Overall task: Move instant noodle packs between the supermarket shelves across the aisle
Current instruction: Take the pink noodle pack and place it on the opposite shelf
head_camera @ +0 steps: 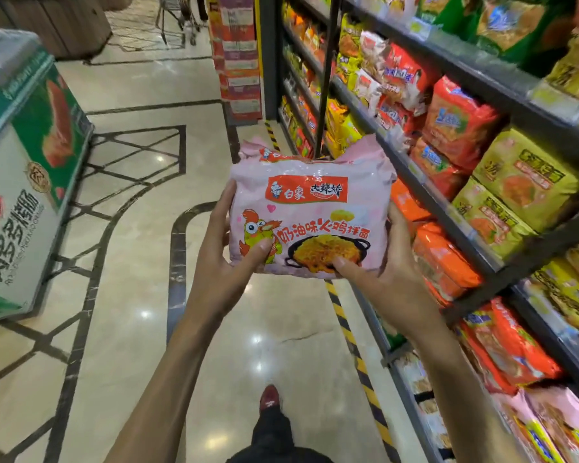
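Observation:
A pink multipack of instant noodles [310, 208] with a cartoon chicken and a pan of noodles printed on it is held in front of me over the aisle floor. My left hand [229, 259] grips its left edge, thumb on the front. My right hand [386, 262] grips its right edge, thumb pressed on the lower front. The shelf unit [475, 71] on my right is packed with orange, yellow and red noodle packs; more pink packs [549, 426] lie on its low shelf at the bottom right.
A green-and-white display bin [24, 175] stands at the left of the aisle. The polished floor [141, 262] has dark inlay lines and a yellow-black striped strip [358, 355] along the shelf base. My shoe [269, 399] shows below. A stacked carton display [239, 58] stands at the aisle's far end.

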